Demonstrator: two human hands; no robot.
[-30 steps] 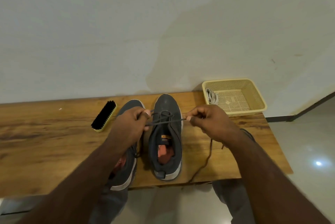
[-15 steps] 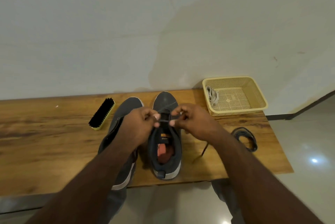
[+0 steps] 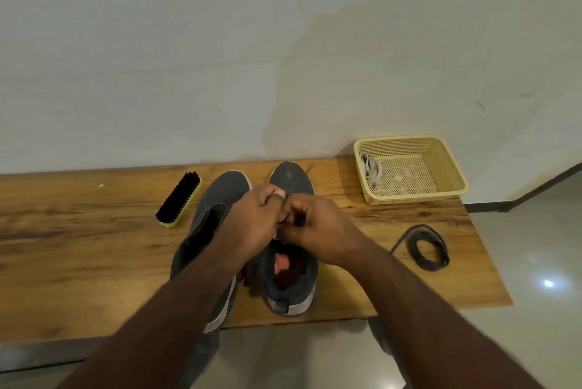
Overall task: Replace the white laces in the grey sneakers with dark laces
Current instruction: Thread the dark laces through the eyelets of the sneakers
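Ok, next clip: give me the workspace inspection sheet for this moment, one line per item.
Surface: wooden table against a pale wall.
Job's things: two grey sneakers side by side, left sneaker with no lace visible, right sneaker under the hands; coiled dark lace on the table to the right; white laces in the basket.
Clutter: shoe brush left of the sneakers.
Grippers: left hand and right hand meet over the right sneaker with fingers curled; what they pinch is hidden.
Cables: nothing seen.
Surroundings: glossy floor, dark skirting at the right.
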